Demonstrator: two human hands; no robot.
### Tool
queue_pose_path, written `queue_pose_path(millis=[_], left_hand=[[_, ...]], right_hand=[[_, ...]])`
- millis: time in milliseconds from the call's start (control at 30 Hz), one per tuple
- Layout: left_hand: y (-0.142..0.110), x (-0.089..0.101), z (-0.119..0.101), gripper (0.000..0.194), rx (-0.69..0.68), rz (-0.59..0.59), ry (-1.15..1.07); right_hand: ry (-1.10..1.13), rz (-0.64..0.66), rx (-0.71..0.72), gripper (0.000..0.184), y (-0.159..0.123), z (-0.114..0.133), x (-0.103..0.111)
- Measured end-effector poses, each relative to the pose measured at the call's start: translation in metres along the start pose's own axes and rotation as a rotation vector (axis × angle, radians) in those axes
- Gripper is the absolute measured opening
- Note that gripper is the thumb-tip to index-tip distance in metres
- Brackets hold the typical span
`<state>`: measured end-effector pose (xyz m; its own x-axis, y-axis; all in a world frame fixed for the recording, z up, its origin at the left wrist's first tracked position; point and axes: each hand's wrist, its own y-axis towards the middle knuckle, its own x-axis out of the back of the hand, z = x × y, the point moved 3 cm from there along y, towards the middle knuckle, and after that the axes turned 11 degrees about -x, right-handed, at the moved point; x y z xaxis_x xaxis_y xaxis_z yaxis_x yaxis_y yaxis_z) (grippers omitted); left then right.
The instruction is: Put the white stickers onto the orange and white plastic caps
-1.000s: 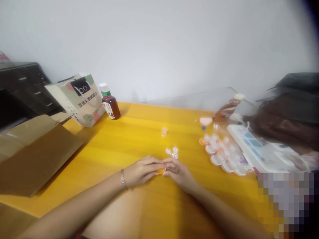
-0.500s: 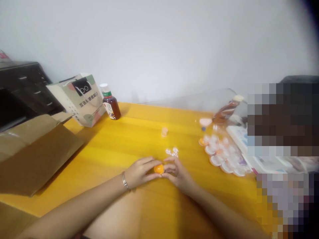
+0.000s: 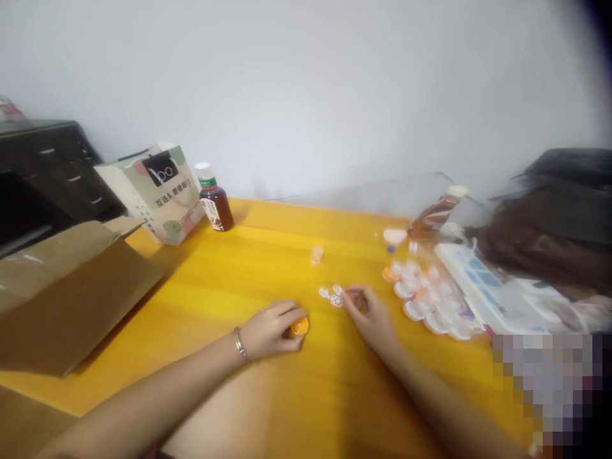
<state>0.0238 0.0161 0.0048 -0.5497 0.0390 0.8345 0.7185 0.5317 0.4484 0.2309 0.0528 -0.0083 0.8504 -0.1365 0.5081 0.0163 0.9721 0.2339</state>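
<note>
My left hand [image 3: 272,328] rests low over the yellow table, its fingers and thumb closed around a small round orange cup-like piece [image 3: 299,326]. My right hand [image 3: 370,315] is apart from it, to the right. Its fingers are bent and the tips come together at the edge of a small white patterned cutout [image 3: 338,290]. Blur hides whether they grip it. More white cutouts [image 3: 324,292] lie flat just to the left. Beyond them stands a small translucent cup [image 3: 316,255].
A cluster of clear lidded cups [image 3: 425,299] sits at right, beside a white-and-blue box [image 3: 482,287] and a tilted brown bottle [image 3: 433,213]. At left are an open cardboard box [image 3: 81,299], a paper bag [image 3: 167,197] and a dark red bottle [image 3: 217,207]. A blurred-out person is at far right.
My right hand has left the orange piece and moved right and slightly up to the white cutouts. My left hand still holds the orange piece, now tilted slightly.
</note>
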Motion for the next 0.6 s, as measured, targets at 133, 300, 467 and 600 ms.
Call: queue_pose_path(millis=[133, 300, 467, 600], left_hand=[[-0.001, -0.002, -0.007, 0.035, -0.058, 0.087, -0.004], [0.0, -0.006, -0.016, 0.033, -0.154, 0.142, -0.06], [0.001, -0.002, -0.019, 0.042, -0.149, 0.177, -0.117], [0.002, 0.006, -0.015, 0.053, -0.027, 0.109, -0.177]], right_hand=[[-0.163, 0.047, 0.096, 0.02, 0.007, -0.006, -0.003], [-0.225, 0.145, 0.178, 0.011, 0.001, -0.006, -0.013], [-0.199, 0.164, 0.133, 0.012, 0.002, -0.005, -0.01], [-0.003, 0.143, -0.005, 0.02, 0.001, -0.001, -0.007]])
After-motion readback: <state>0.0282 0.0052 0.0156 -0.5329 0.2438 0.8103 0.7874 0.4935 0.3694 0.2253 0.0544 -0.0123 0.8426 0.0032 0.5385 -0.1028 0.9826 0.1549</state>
